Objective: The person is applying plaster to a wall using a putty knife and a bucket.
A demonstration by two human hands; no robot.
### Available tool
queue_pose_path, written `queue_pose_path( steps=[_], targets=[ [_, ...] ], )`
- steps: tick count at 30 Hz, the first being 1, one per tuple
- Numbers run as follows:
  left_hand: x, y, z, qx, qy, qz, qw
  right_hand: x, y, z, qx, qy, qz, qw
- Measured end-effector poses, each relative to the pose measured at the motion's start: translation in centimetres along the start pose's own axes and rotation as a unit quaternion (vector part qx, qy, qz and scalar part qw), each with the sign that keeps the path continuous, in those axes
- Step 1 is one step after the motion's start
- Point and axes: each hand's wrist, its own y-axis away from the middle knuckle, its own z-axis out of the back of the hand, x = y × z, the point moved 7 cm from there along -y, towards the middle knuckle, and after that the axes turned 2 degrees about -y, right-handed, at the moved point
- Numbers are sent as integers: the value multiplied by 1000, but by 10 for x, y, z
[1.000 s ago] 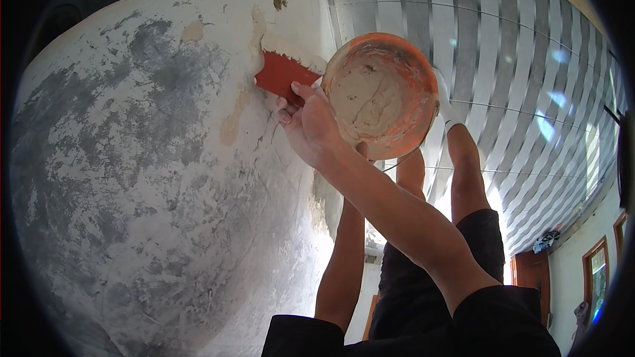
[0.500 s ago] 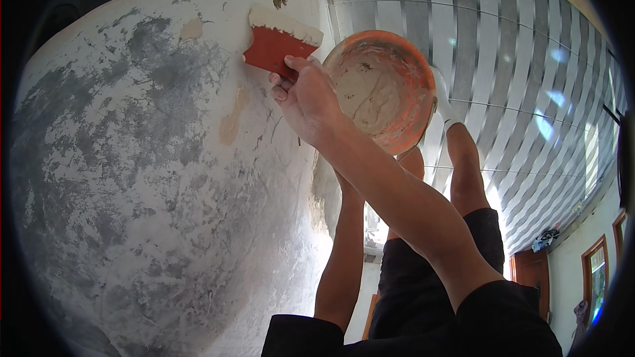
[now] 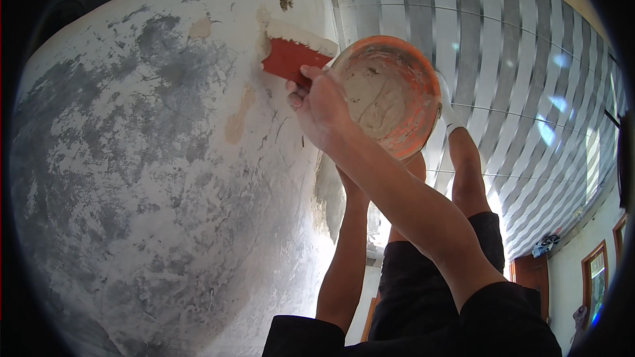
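Observation:
In my right hand (image 3: 324,102) is a red, wide-bladed putty spreader (image 3: 291,59), its handle end closed in my fingers. Beige filler (image 3: 304,36) lines its far edge, which lies against the patchy grey-and-white wall (image 3: 132,192). Just right of that hand is a round orange bucket (image 3: 433,96), tilted so its inside shows, with wet beige filler paste (image 3: 377,102) in it. My left forearm (image 3: 340,264) rises toward the bucket's near side. The left hand is hidden behind my right wrist and the bucket, so its fingers do not show.
Dry beige patches (image 3: 239,116) and a small dark hole (image 3: 286,1) mark the wall. Striped grey-and-white floor tiles (image 3: 516,79) stretch to the right. My legs (image 3: 468,172) stand below the bucket. A brown door (image 3: 531,277) and a window (image 3: 595,277) are at lower right.
My right hand has drawn the spreader a little rightward and toward me along the wall. A beige smear now shows left of the blade. The whole view has shifted slightly.

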Motion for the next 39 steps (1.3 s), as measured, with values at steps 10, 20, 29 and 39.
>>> queue_pose_path(
  steps=[10, 20, 29, 39],
  targets=[
    [-61, 10, -37, -17, -144, -29, 989, 34, 16, 19, 19, 77, 70, 994],
    [-82, 13, -43, -72, 3, 94, 993, 201, 98, 61, 0, 555, 251, 793],
    [-105, 21, -65, -69, -27, 54, 996, 177, 67, 64, 59, 892, 156, 419],
    [-115, 30, -91, -62, -28, 38, 997, 175, 57, 62, 111, 906, 173, 371]
  ],
)
